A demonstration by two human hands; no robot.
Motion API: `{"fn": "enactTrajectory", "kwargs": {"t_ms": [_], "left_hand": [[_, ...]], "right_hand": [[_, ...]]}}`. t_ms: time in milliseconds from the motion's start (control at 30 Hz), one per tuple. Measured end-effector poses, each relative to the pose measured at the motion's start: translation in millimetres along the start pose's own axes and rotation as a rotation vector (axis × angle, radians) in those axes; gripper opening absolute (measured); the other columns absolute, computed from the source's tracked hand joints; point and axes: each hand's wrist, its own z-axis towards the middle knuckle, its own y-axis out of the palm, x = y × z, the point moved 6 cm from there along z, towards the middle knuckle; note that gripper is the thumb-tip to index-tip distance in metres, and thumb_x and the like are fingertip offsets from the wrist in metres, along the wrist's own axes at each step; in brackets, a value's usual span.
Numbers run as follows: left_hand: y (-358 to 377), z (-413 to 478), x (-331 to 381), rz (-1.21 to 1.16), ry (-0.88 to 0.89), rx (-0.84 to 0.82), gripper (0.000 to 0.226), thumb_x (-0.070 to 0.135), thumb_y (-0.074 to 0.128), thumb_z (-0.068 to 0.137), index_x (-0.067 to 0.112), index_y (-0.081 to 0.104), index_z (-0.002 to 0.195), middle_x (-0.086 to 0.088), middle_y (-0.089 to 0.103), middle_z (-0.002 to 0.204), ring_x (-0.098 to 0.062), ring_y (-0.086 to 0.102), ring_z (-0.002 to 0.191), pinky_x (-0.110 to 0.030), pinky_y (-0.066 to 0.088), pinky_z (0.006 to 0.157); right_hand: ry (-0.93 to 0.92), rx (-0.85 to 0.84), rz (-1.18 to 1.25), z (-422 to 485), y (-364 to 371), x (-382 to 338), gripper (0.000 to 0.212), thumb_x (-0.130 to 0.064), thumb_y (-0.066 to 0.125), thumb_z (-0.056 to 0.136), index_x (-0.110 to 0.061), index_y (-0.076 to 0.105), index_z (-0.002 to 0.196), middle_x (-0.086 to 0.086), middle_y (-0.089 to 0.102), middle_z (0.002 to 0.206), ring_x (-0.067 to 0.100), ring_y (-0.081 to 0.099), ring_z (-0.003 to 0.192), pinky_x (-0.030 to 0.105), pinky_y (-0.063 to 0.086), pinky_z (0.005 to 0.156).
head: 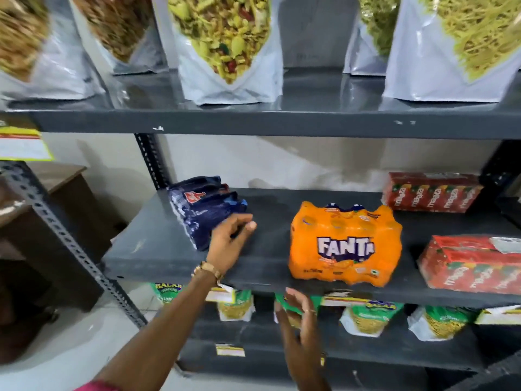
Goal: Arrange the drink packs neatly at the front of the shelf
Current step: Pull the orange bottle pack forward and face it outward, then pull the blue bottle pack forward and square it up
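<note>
A dark blue drink pack [201, 210] lies askew at the left of the grey middle shelf [174, 258]. My left hand [229, 244] rests against its right front corner with the fingers spread, not gripping it. An orange Fanta pack [345, 244] stands at the shelf's front, in the middle. One red Maaza pack [473, 262] sits at the front right, and a second red Maaza pack [431, 191] lies further back. My right hand [300, 320] hangs open below the shelf's front edge, under the Fanta pack, holding nothing.
Large snack pouches [229, 49] line the upper shelf. Green and white snack bags [366, 317] fill the lower shelf. A perforated steel upright [64, 238] slants at the left, with a brown wooden desk [56, 187] behind it.
</note>
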Motion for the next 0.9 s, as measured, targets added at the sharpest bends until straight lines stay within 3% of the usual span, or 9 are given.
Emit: {"fn": "enactTrajectory", "kwargs": {"t_ms": [100,167,300,467,567,633,700,767,900], "left_hand": [[-85,55,0,0.234,0.043,0.202,0.015,0.022,0.066,0.086,0.016,0.064,0.099,-0.007,0.068,0.102,-0.024,0.063,0.097,-0.040,0.050,0.091],[-134,95,-26,0.492,-0.139,0.206,0.043,0.033,0.067,0.083,0.009,0.057,0.116,-0.019,0.060,0.117,-0.037,0.055,0.112,-0.045,0.044,0.099],[-180,146,-83,0.420,-0.576,0.012,0.089,0.055,0.071,0.073,0.007,0.031,0.137,-0.023,0.049,0.135,-0.044,0.051,0.121,-0.054,0.045,0.100],[-175,166,-103,0.184,-0.681,-0.161,0.062,0.038,0.072,0.080,-0.005,0.055,0.121,-0.025,0.062,0.123,-0.040,0.062,0.107,-0.059,0.052,0.087],[-182,160,-106,0.022,-0.649,-0.110,0.048,0.026,0.070,0.084,0.000,0.054,0.120,-0.018,0.061,0.121,-0.043,0.061,0.107,-0.051,0.057,0.047],[-192,148,-113,-0.165,-0.617,-0.020,0.035,0.019,0.068,0.085,0.006,0.055,0.116,-0.015,0.064,0.106,-0.040,0.065,0.087,-0.054,0.051,0.036],[-199,131,-124,-0.336,-0.566,0.052,0.027,0.011,0.064,0.087,0.011,0.055,0.113,-0.010,0.063,0.093,-0.032,0.062,0.068,-0.050,0.056,0.041],[-210,116,-132,-0.427,-0.502,0.138,0.026,0.003,0.061,0.087,0.012,0.055,0.110,-0.013,0.062,0.096,-0.026,0.059,0.071,-0.041,0.057,0.058],[-228,107,-129,-0.213,-0.280,0.181,0.030,-0.001,0.060,0.087,-0.003,0.054,0.117,-0.020,0.064,0.104,-0.024,0.059,0.087,-0.036,0.053,0.076]], "right_hand": [[0.318,-0.075,0.223,25,90,-1,0.018,-0.015,0.066,0.086,-0.015,0.062,0.104,0.013,0.065,0.117,0.024,0.061,0.110,0.030,0.050,0.092],[0.578,-0.147,0.365,48,149,-8,0.018,-0.022,0.065,0.087,-0.011,0.059,0.101,0.024,0.055,0.130,0.036,0.053,0.120,0.040,0.048,0.094],[0.815,-0.196,0.499,95,220,-13,0.077,-0.052,0.073,0.072,-0.015,0.045,0.134,0.015,0.042,0.147,0.034,0.045,0.129,0.046,0.043,0.092],[0.778,-0.040,0.435,128,251,-16,0.107,-0.048,0.091,0.039,-0.010,0.050,0.130,0.012,0.061,0.125,0.031,0.062,0.107,0.045,0.053,0.087],[0.725,0.153,0.284,128,256,-8,0.109,-0.050,0.083,0.029,-0.005,0.055,0.124,0.016,0.059,0.126,0.035,0.060,0.110,0.046,0.052,0.093],[0.590,0.234,0.225,125,257,-9,0.102,-0.048,0.080,0.028,-0.003,0.058,0.117,0.017,0.059,0.122,0.032,0.062,0.105,0.044,0.054,0.089],[0.383,0.267,0.211,122,256,-14,0.089,-0.036,0.083,0.033,-0.002,0.058,0.112,0.019,0.061,0.118,0.029,0.065,0.098,0.038,0.056,0.081],[0.189,0.262,0.167,121,254,-22,0.081,-0.018,0.085,0.040,-0.004,0.053,0.113,0.016,0.061,0.114,0.026,0.065,0.095,0.029,0.055,0.079],[-0.034,0.207,0.100,118,255,-30,0.085,0.006,0.087,0.048,-0.016,0.043,0.118,0.003,0.057,0.109,0.000,0.062,0.090,0.002,0.044,0.075]]}}
